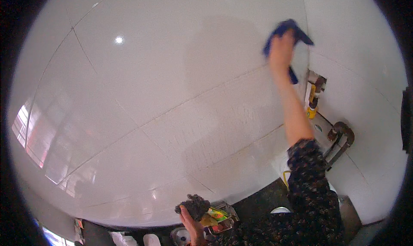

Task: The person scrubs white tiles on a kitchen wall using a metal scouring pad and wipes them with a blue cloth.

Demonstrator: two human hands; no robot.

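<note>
My right hand (281,54) is spread over a dark blue cloth (290,27) and presses it on the glossy white tiled wall (200,85), close to the corner at the upper right; the hand is slightly blurred. Low in the view, my left hand (192,225) holds a dark, curly scouring pad (195,206) between thumb and fingers, away from the cloth. Wet-looking streaks show on the tiles between the two hands.
Rusty pipework (348,136) and a yellow-capped fitting (311,112) stick out at the corner on the right. Below the wall runs a dark counter (261,197), with a clear container (230,213) of packets, a round metal item (180,236) and a white plastic bag (122,239).
</note>
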